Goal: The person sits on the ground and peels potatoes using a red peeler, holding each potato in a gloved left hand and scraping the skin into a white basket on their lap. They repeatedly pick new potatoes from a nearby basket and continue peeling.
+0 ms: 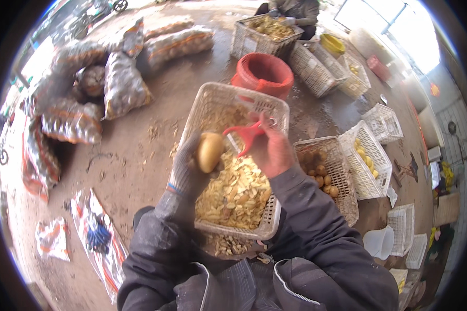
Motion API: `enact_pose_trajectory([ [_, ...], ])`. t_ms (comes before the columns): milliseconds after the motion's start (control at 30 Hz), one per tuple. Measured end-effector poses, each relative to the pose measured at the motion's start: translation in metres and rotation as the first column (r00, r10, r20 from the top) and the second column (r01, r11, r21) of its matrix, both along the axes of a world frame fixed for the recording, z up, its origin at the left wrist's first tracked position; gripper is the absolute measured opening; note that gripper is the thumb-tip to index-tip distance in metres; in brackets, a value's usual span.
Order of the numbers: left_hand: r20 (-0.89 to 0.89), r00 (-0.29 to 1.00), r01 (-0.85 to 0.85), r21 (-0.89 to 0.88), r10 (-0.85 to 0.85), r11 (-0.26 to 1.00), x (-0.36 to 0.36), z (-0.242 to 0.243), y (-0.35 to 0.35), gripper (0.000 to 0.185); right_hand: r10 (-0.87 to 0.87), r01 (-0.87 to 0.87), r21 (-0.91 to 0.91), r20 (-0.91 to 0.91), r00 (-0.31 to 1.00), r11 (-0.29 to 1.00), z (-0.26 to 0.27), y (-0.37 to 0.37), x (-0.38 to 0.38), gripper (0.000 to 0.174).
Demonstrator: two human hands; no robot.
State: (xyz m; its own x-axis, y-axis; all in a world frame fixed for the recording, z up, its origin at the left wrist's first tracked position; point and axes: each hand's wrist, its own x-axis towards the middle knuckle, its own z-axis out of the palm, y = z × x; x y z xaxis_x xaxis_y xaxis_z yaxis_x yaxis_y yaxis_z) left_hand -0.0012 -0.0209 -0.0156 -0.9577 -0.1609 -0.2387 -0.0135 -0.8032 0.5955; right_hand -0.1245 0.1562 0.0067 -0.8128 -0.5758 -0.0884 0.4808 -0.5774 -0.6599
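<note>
In a grey knitted glove, my left hand (192, 165) holds a potato (209, 152) that looks unpeeled. My bare right hand (270, 145) grips a red Y-shaped peeler (246, 136), its blade close to the potato but apart from it. Both are above a plastic crate (237, 232) partly filled with potato peelings (233, 194). Against its right side stands another crate (344, 180) with unpeeled potatoes (322, 175). Beyond that, a white crate (367, 155) holds peeled yellow potatoes (364, 157).
A red tub (262, 76) stands just past the peelings crate. Full sacks of potatoes (126, 83) lie at the upper left. A co-worker (299, 13) sits behind a full crate (258, 39) at the top. Empty sacks (97, 241) lie at lower left; a white bucket (378, 241) stands at right.
</note>
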Motion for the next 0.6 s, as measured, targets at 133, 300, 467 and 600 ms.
enact_pose_trajectory([
  [133, 0.017, 1.000, 0.015, 0.044, -0.016, 0.999, 0.003, 0.004, -0.001, 0.049, 0.098, -0.101, -0.070, -0.050, 0.994, 0.992, 0.033, 0.001, 0.016, 0.030],
  [300, 0.100, 0.995, -0.020, 0.022, 0.018, 1.000, -0.001, 0.008, 0.004, 0.043, 0.179, -0.142, 0.136, -0.321, 0.930, 0.980, 0.020, 0.017, 0.021, 0.030],
  [467, 0.040, 0.991, -0.096, -0.426, 0.125, 0.900, -0.006, 0.009, 0.022, 0.038, 0.184, -0.040, 0.293, -0.483, 0.856, 0.955, 0.017, 0.011, 0.043, 0.029],
  [600, 0.052, 0.988, 0.151, -0.243, -0.142, 0.958, 0.001, 0.000, -0.002, 0.031, 0.222, -0.123, 0.282, -0.352, 0.909, 0.951, 0.014, 0.018, 0.021, 0.022],
])
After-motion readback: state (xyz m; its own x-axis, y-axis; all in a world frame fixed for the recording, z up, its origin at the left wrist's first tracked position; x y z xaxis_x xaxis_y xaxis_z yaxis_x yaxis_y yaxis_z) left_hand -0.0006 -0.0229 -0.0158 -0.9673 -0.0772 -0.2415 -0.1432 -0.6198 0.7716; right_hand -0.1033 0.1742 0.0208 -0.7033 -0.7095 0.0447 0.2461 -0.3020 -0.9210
